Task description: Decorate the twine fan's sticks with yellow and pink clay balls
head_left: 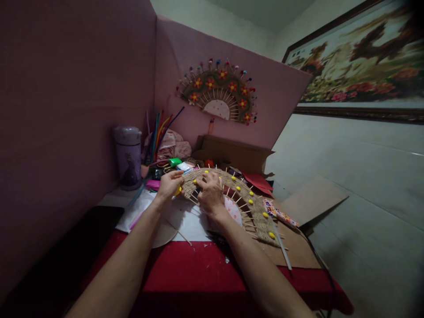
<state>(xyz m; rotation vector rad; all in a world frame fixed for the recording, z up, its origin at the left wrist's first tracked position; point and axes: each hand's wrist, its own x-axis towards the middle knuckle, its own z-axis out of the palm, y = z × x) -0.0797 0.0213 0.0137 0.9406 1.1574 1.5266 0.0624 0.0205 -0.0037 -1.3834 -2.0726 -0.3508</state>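
Note:
A half-ring fan (228,179) woven from brown twine over thin sticks lies on the table, with several yellow clay dots (251,202) along its band. At its left end is my left hand (170,184), fingers bent toward the edge and a lump of yellow clay (178,191) at its palm. My right hand (211,193) rests over the left part of the band, its fingers bent down and close together among the yellow dots. Whatever lies under those fingertips is hidden. A white dotted half-disc (232,211) shows at the fan's inner side.
A finished-looking fan with flowers (222,75) hangs on the pink panel behind. To the left stand a purple cup (128,157) and colored pipe cleaners (160,134). A glue gun (280,214) with a patterned body and a clear glue stick (281,245) lie at right on cardboard (300,251).

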